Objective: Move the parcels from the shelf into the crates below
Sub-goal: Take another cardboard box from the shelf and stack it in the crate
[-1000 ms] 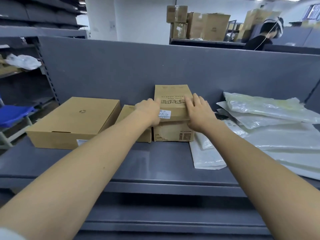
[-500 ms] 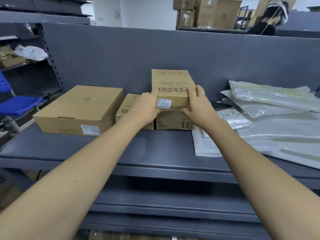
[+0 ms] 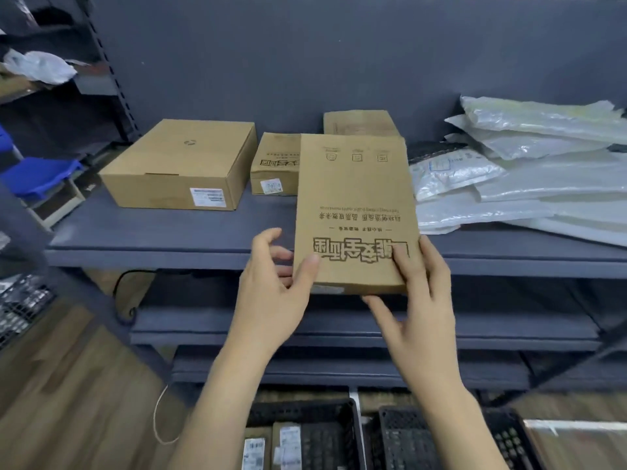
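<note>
Both hands hold the box (image 3: 353, 212) by its near end only: the left hand (image 3: 271, 296) has its thumb on top near the left corner and fingers curled underneath, and the right hand (image 3: 417, 300) has its thumb over the printed top and fingers under the near edge. The box is off the shelf (image 3: 169, 239), held flat in the air over its near lip, with most of its length reaching far past the fingers. That overhang is the likely trouble: its weight could tip the far end down and pull the box out of the pinch. On the way down it could also clip the shelf lip. The crates (image 3: 305, 432) lie near and below, the left one already holding parcels, so a careless drop could land askew on them.
</note>
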Demonstrator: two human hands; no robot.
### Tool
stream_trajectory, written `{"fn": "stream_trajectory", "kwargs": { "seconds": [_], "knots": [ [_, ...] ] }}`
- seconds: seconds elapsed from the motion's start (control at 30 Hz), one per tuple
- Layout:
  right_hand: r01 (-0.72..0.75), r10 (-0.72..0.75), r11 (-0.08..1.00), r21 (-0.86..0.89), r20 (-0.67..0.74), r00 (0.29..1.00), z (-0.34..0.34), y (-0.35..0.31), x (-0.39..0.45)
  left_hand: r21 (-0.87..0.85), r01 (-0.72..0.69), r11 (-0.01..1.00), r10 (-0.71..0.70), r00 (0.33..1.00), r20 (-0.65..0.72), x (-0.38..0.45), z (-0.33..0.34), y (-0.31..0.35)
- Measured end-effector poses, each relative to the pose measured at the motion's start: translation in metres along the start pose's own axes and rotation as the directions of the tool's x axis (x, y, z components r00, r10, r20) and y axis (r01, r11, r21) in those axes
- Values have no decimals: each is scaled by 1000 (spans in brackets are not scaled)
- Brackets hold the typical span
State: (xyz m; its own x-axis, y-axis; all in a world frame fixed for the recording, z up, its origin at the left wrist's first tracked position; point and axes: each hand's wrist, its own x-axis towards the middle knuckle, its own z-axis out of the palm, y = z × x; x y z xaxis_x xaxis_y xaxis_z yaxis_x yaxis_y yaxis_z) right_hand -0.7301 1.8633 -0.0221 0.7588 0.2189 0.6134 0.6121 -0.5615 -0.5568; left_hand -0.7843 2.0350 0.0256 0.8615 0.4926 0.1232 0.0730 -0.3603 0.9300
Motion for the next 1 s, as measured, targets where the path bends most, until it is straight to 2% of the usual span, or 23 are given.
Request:
{"fn": "stream_trajectory", "kwargs": {
  "seconds": [0.13, 0.23, 0.33, 0.4, 0.47, 0.57, 0.67, 0.8, 1.0],
  "knots": [
    [14, -14, 1000, -4, -25, 1000, 1, -2, -25, -67, 164, 984, -146, 965, 217, -4, -20, -10],
    [32, -32, 999, 9, -1, 999, 7, -9, -31, -49, 167, 985, -145, 944, 298, -6, -35, -19],
    [52, -59, 996, 70, 98, 993, 6, -14, -32, -20, 159, 987, -144, 936, 322, -9, -46, -28],
    [-32, -11, 978, 205, 202, 979, -1, -18, -29, -18, 180, 984, -165, 934, 317, -10, -54, -34],
    [-224, 112, 908, 354, 310, 944, -10, -24, -26, 20, 160, 987, -158, 930, 332, -11, -62, -39],
    [-323, 181, 897, 302, 415, 892, -19, -30, -18, 63, 94, 994, -111, 919, 379, -14, -66, -43],
    [-361, 186, 886, 290, 493, 850, -25, -39, -15, 91, 45, 995, -75, 928, 365, -18, -65, -45],
    [-362, 195, 884, 294, 471, 860, -28, -41, -21, 110, 35, 993, -72, 931, 359, -23, -66, -48],
    [-330, 170, 903, 276, 476, 863, -33, -38, -22, 17, 82, 997, -84, 976, 203, -27, -69, -50]
  ]
}}
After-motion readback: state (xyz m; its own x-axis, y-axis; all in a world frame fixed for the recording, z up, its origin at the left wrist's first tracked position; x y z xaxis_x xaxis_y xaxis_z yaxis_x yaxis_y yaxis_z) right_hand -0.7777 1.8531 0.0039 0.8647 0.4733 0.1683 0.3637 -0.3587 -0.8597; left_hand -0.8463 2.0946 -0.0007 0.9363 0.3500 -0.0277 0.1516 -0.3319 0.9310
